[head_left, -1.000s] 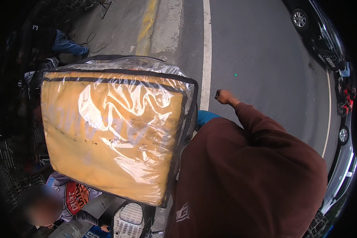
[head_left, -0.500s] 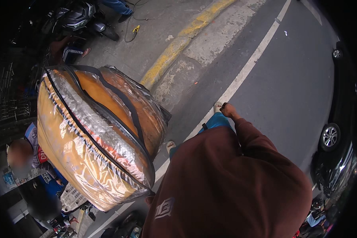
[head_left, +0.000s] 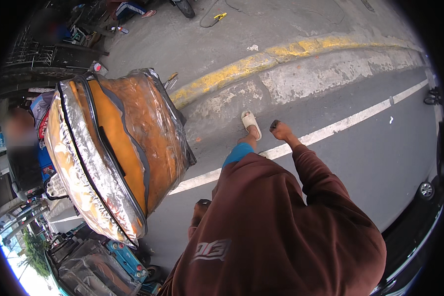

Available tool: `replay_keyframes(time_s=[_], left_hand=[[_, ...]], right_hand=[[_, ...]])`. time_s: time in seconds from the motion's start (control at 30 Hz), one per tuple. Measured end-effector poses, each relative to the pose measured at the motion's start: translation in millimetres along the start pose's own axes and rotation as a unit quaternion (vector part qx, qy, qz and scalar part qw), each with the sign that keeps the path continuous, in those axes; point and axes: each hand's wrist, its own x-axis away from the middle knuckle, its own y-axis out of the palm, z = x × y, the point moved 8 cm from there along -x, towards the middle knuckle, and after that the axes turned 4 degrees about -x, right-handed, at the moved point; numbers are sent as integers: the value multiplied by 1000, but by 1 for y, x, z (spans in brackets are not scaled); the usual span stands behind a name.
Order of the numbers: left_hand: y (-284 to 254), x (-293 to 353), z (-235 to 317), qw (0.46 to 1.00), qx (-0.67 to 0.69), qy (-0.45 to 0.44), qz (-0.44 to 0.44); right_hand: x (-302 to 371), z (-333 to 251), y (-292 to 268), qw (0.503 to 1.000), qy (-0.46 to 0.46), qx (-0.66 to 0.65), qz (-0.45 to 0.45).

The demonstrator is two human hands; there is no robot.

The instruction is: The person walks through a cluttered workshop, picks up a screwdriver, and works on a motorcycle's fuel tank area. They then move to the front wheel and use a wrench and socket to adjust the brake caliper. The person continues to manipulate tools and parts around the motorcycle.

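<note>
My right hand (head_left: 279, 130) is out in front over the road, its fingers curled closed. A small dark patch shows at the fingers; I cannot make out what it is. Low by the front of my brown sweatshirt (head_left: 261, 222), my left hand (head_left: 200, 211) is in shadow and looks curled, with something dark at its top. Left of me stands a large orange-yellow bag (head_left: 111, 143) under clear plastic, with black trim and a dark strap. It is nearest to my left hand, with a gap between them. A foot in a pale slide sandal (head_left: 250, 123) steps forward.
A yellow-painted curb (head_left: 241, 65) crosses ahead, with a white road line (head_left: 350, 121) nearer me. A dark car (head_left: 419, 227) stands at the right. Behind the bag is a person (head_left: 22, 128); a blue vehicle (head_left: 126, 259) is at the lower left. A cable with a yellow clamp (head_left: 220, 17) lies beyond the curb.
The view has turned, so the curb and road line now run more across it. One sandalled foot has come forward. My left hand shows more beside the sweatshirt. My right hand stays closed.
</note>
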Motion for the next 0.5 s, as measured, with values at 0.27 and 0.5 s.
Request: replay_keyframes(time_s=[0.27, 0.5], left_hand=[[35, -213, 133, 982, 150, -78, -82], [-165, -315, 246, 587, 749, 51, 302]], right_hand=[[-147, 7, -135, 992, -24, -117, -33], [-175, 191, -284, 957, 282, -21, -55]])
